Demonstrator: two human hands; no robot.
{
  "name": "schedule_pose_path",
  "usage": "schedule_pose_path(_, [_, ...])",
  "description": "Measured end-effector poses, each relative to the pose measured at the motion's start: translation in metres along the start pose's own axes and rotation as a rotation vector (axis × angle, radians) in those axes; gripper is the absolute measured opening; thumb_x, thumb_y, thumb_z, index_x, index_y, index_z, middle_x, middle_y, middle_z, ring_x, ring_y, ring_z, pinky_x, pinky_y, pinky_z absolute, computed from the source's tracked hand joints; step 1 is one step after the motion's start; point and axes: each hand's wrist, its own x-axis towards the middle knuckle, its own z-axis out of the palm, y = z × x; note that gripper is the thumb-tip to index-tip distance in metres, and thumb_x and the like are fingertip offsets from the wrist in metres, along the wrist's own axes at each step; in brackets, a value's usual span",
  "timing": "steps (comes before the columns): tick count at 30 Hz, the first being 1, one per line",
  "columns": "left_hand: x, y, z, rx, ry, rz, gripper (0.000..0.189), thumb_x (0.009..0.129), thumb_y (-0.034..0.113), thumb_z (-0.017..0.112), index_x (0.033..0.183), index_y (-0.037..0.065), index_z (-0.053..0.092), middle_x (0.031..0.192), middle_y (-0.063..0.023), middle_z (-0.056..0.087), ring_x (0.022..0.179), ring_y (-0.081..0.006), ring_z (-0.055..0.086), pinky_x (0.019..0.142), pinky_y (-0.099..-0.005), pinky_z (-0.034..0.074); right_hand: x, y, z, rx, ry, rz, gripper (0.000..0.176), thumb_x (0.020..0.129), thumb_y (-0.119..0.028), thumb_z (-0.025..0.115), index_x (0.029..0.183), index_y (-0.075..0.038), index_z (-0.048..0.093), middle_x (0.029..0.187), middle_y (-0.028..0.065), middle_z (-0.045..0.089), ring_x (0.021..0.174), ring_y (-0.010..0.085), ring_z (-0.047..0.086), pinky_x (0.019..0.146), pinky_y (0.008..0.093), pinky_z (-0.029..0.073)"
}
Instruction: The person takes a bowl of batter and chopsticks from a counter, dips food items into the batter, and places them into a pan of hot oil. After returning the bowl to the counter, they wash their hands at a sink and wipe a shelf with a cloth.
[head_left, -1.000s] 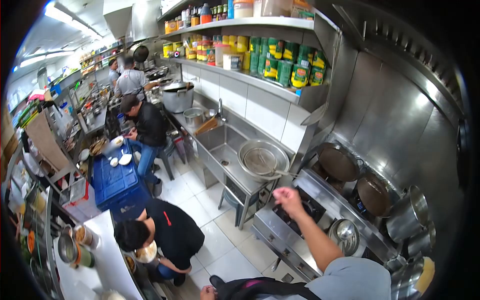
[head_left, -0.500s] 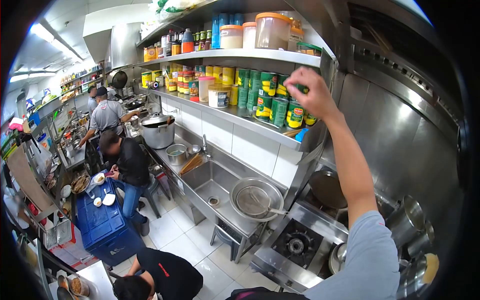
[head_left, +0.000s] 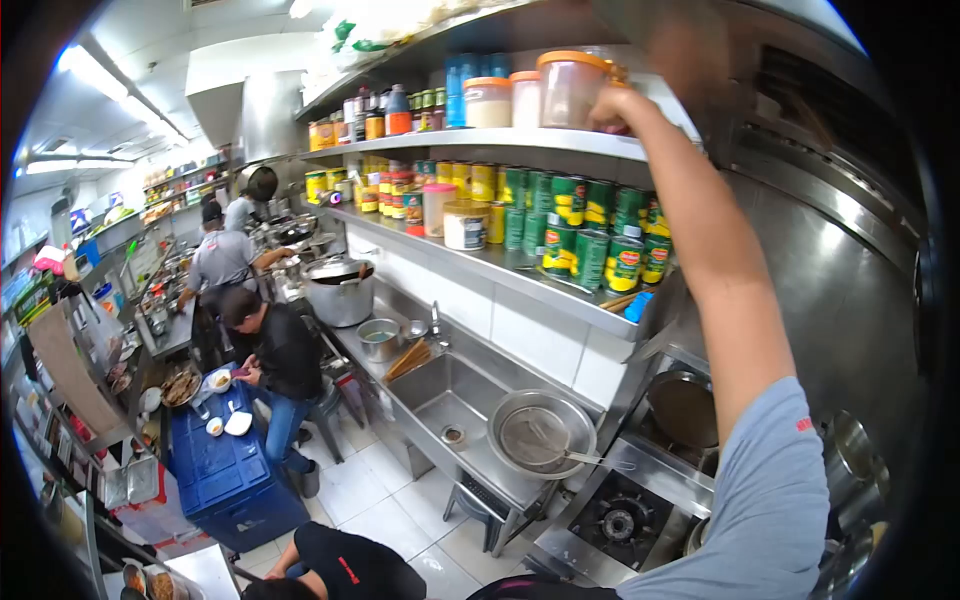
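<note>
My right hand (head_left: 618, 108) is raised at the right end of the upper steel shelf (head_left: 480, 141), its fingers curled downward and partly hidden. I cannot tell what they hold. Right beside the fingers stands a large clear tub with an orange lid (head_left: 572, 92). Further left are a smaller tub of white powder (head_left: 488, 103) and a narrow orange-lidded container (head_left: 525, 100). Below my forearm, green cans (head_left: 590, 258) are stacked on the lower shelf. My left hand is out of view.
Below the shelves are a sink (head_left: 450, 400), a steel basin with a strainer (head_left: 541, 435) and a gas burner (head_left: 618, 515). A person in black (head_left: 350, 570) is close by at the bottom. Another person sits beside a blue cooler (head_left: 225, 465); others stand further back.
My right hand has gone up from in front of the green cans to the upper shelf, beside the large tub. The view has shifted, so the room sits further right and lower.
</note>
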Motion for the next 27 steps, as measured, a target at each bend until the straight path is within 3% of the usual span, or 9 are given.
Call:
schedule_pose_path(6, [0.045,-0.007,-0.036,-0.150,-0.087,-0.260,0.021,0.097,0.024,0.062,0.110,0.007,0.065,0.091,-0.0046,0.071,0.078,-0.0137,0.068,0.062,-0.0287,0.054,0.024,0.000,0.000,-0.370,-0.035,-0.194,0.026,0.078,-0.019,0.070,0.102,-0.009,0.076,0.102,0.0138,0.075,0.090,0.0259,0.072,0.077,0.0415,0.057])
schedule_pose_path(8, [0.053,0.000,-0.046,-0.146,-0.059,-0.299,0.019,0.096,0.018,0.062,0.109,0.005,0.065,0.088,-0.0061,0.071,0.073,-0.0135,0.067,0.060,-0.0279,0.054,-0.016,0.016,0.005,-0.070,0.313,-0.329,0.033,0.078,-0.021,0.068,0.107,-0.008,0.076,0.116,0.0172,0.071,0.107,0.0301,0.069,0.088,0.0419,0.056])
schedule_pose_path(10, [0.064,-0.002,-0.055,-0.186,-0.071,-0.271,0.018,0.096,0.017,0.062,0.110,0.005,0.065,0.088,-0.0069,0.070,0.071,-0.0138,0.067,0.059,-0.0275,0.053,-0.015,-0.008,0.012,-0.177,0.291,-0.045,0.037,0.079,-0.025,0.068,0.111,-0.008,0.075,0.123,0.0175,0.069,0.116,0.0311,0.066,0.096,0.0424,0.053])
schedule_pose_path(12, [0.087,-0.029,-0.058,-0.342,-0.104,-0.259,0.017,0.096,0.015,0.064,0.107,0.003,0.065,0.086,-0.0084,0.070,0.068,-0.0152,0.067,0.055,-0.0276,0.053,-0.027,-0.008,0.011,-0.162,0.327,-0.025,0.039,0.081,-0.026,0.065,0.113,-0.005,0.074,0.124,0.0178,0.068,0.117,0.0329,0.065,0.099,0.0438,0.052])
schedule_pose_path(13, [0.077,-0.024,-0.057,-0.065,0.006,0.264,0.020,0.098,0.024,0.061,0.101,0.005,0.067,0.078,-0.0072,0.067,0.059,-0.0145,0.060,0.048,-0.0294,0.048,-0.035,-0.008,0.010,-0.127,0.396,-0.022,0.042,0.082,-0.027,0.064,0.115,-0.003,0.072,0.125,0.0197,0.067,0.118,0.0336,0.065,0.099,0.0449,0.052])
schedule_pose_path(21, [0.096,-0.024,-0.043,-0.099,-0.175,0.039,0.028,0.100,0.028,0.058,0.107,0.002,0.065,0.086,-0.0108,0.069,0.065,-0.0184,0.064,0.054,-0.0291,0.052,-0.086,-0.026,-0.025,0.026,0.760,-0.196,0.035,0.079,-0.020,0.061,0.104,0.001,0.071,0.109,0.0219,0.071,0.098,0.0400,0.070,0.085,0.0474,0.058])
schedule_pose_path(24, [0.115,0.016,-0.038,-0.153,-0.215,0.023,0.017,0.097,0.017,0.064,0.104,0.002,0.067,0.082,-0.0083,0.070,0.068,-0.0154,0.067,0.056,-0.0279,0.053,-0.129,-0.035,-0.023,-0.093,1.192,-0.559,0.021,0.084,-0.012,0.057,0.098,-0.001,0.068,0.095,0.0188,0.069,0.087,0.0385,0.068,0.076,0.0474,0.057])
schedule_pose_path(25, [0.095,0.105,-0.041,-0.119,-0.201,-0.047,0.021,0.097,0.021,0.064,0.102,0.001,0.068,0.079,-0.0067,0.069,0.069,-0.0141,0.066,0.060,-0.0277,0.053,-0.165,-0.042,-0.017,-0.061,1.245,-0.682,0.017,0.085,-0.008,0.057,0.097,-0.001,0.066,0.091,0.0180,0.067,0.084,0.0384,0.067,0.074,0.0477,0.056])
schedule_pose_path(27, [0.118,0.160,-0.043,0.002,-0.174,0.231,0.031,0.097,0.029,0.065,0.110,0.000,0.067,0.084,-0.0067,0.071,0.071,-0.0155,0.066,0.067,-0.0304,0.053,-0.223,-0.046,0.011,0.117,1.262,-0.745,0.022,0.081,-0.004,0.059,0.100,-0.005,0.070,0.102,0.0194,0.070,0.089,0.0382,0.067,0.080,0.0428,0.056])
